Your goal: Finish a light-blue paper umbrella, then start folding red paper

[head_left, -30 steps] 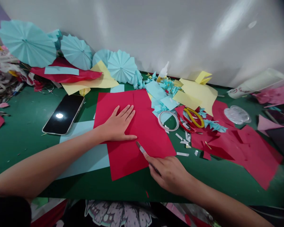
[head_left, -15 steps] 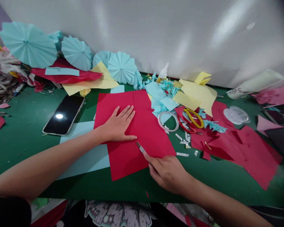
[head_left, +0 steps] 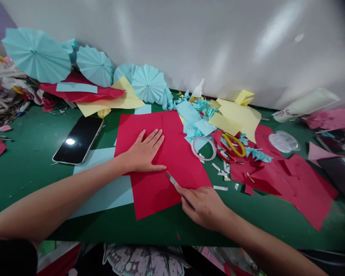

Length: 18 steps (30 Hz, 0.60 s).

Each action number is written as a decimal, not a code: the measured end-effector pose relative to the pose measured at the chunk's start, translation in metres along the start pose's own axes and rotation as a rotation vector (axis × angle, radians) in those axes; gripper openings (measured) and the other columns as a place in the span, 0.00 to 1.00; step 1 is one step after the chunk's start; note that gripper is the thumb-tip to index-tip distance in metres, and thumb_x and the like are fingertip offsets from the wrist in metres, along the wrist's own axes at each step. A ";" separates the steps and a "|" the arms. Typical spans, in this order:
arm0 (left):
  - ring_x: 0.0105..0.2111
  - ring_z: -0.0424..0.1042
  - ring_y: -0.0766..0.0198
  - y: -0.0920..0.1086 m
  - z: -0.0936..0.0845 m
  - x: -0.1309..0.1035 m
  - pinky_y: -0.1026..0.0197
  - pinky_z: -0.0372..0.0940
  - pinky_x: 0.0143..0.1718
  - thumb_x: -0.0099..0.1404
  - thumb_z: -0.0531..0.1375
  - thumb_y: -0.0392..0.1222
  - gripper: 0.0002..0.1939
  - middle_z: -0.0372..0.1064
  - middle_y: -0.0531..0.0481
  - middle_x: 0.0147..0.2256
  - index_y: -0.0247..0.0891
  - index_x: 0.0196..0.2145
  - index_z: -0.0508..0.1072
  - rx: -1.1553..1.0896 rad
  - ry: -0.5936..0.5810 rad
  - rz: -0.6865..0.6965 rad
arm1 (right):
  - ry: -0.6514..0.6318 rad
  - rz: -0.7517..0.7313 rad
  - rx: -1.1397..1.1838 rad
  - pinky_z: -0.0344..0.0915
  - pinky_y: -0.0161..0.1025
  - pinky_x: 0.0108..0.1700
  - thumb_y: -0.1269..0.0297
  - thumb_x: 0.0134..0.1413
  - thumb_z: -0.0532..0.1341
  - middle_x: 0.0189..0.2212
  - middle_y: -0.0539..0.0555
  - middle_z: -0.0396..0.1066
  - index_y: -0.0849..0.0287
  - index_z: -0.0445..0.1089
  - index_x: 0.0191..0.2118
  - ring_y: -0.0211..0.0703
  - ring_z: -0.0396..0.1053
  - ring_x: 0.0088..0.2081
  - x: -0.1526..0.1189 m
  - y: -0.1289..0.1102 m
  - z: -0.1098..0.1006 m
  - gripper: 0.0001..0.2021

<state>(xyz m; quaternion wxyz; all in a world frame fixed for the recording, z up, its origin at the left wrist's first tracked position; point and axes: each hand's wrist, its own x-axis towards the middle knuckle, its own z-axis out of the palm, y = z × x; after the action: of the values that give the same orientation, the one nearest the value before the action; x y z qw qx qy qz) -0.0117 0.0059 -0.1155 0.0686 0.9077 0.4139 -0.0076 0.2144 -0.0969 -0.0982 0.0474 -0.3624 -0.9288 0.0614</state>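
Flat on a red paper sheet (head_left: pixel 152 195) lies my left hand (head_left: pixel 145 153), its fingers spread and its thumb pointing right. My right hand (head_left: pixel 204 207) is closed round a slim metal knife (head_left: pixel 172 179). The knife's tip rests on the red sheet, just below and right of my left thumb. A light blue sheet (head_left: pixel 103 199) lies partly under the red one and below my left forearm.
A phone (head_left: pixel 78 140) lies at the left. Right of the red sheet are a tape roll (head_left: pixel 203 148), yellow-handled scissors (head_left: pixel 234 145), white scraps and red paper (head_left: pixel 300 184). Pleated blue paper rounds (head_left: pixel 148 83) stand along the wall.
The view has shifted slightly. My right hand has tilted a little round the knife, showing more of its handle, while the tip has barely moved. My left hand stays flat in place.
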 end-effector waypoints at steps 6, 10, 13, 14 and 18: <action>0.63 0.29 0.49 0.000 0.000 0.000 0.45 0.25 0.59 0.55 0.38 0.72 0.52 0.28 0.36 0.64 0.25 0.62 0.38 -0.002 -0.002 0.003 | -0.011 0.004 -0.005 0.46 0.35 0.22 0.71 0.53 0.51 0.21 0.51 0.73 0.66 0.64 0.51 0.34 0.64 0.19 0.002 0.001 0.001 0.19; 0.63 0.28 0.50 0.000 0.000 0.000 0.44 0.25 0.59 0.55 0.38 0.72 0.52 0.28 0.36 0.64 0.25 0.62 0.38 -0.006 0.001 0.001 | -0.009 0.006 -0.011 0.46 0.36 0.22 0.71 0.54 0.51 0.22 0.51 0.73 0.66 0.64 0.51 0.35 0.65 0.19 0.002 0.000 0.002 0.18; 0.63 0.29 0.50 0.000 0.000 0.000 0.45 0.25 0.59 0.55 0.38 0.72 0.52 0.27 0.36 0.64 0.25 0.62 0.38 -0.006 -0.001 0.004 | -0.013 0.000 -0.020 0.47 0.35 0.22 0.70 0.54 0.51 0.22 0.51 0.73 0.66 0.64 0.50 0.35 0.65 0.19 0.002 0.001 0.002 0.18; 0.63 0.29 0.50 0.000 0.000 0.000 0.45 0.25 0.59 0.55 0.38 0.72 0.52 0.27 0.36 0.64 0.25 0.62 0.38 -0.006 -0.001 0.003 | -0.017 -0.002 -0.022 0.47 0.35 0.22 0.70 0.54 0.51 0.22 0.51 0.73 0.66 0.64 0.50 0.35 0.65 0.19 0.002 0.002 0.002 0.18; 0.63 0.28 0.50 -0.001 0.001 0.000 0.45 0.24 0.59 0.55 0.38 0.72 0.51 0.27 0.37 0.64 0.26 0.62 0.38 -0.009 0.004 0.002 | -0.047 -0.026 -0.028 0.47 0.35 0.22 0.70 0.54 0.51 0.22 0.52 0.73 0.66 0.65 0.49 0.35 0.66 0.20 0.003 0.007 -0.002 0.17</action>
<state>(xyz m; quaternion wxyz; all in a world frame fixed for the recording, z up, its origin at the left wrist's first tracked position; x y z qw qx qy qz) -0.0124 0.0060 -0.1162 0.0719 0.9077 0.4133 -0.0039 0.2169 -0.0900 -0.0971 0.0213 -0.3494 -0.9350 0.0563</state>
